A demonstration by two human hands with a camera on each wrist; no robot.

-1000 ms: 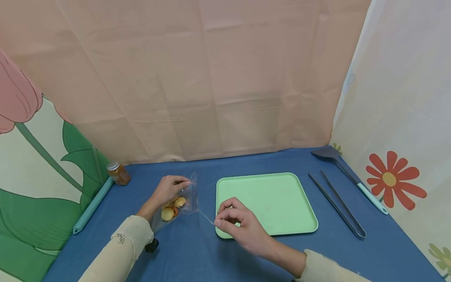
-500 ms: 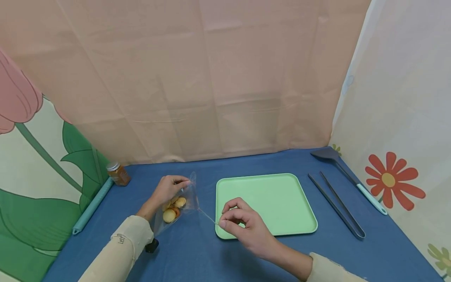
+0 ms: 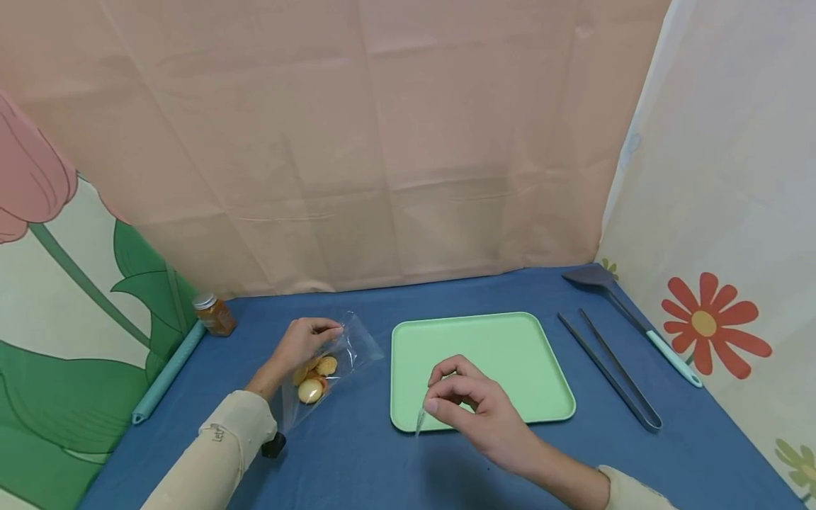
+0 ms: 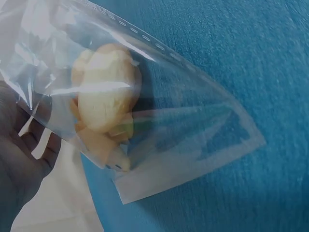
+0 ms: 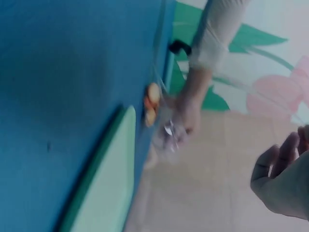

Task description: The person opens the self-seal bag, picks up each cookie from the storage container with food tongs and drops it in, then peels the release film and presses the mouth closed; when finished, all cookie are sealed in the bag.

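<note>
At the left of the blue table, my left hand [image 3: 302, 348] pinches the upper edge of a clear plastic bag [image 3: 360, 348]. Inside the bag are several round, yellow-brown food pieces [image 3: 311, 391], also seen through the film in the left wrist view [image 4: 108, 92]. The bag's right end spreads loosely toward the tray. Over the front left part of the green tray [image 3: 491, 361], my right hand [image 3: 474, 407] holds a thin clear strip of plastic [image 3: 419, 423] between thumb and forefinger. The strip hangs down, apart from the bag.
Right of the tray lie metal tongs [image 3: 631, 389], and beyond them a turner [image 3: 591, 277] with a pale blue handle. A lidded jar [image 3: 219, 318] of orange-brown contents and a teal roll [image 3: 168, 373] are at the left edge. A cloth wall [image 3: 382, 177] rises behind.
My right hand has moved right, and the strip that was stretched from the bag has come free with it. The bag's end has fanned out to the right; my left hand stays put.
</note>
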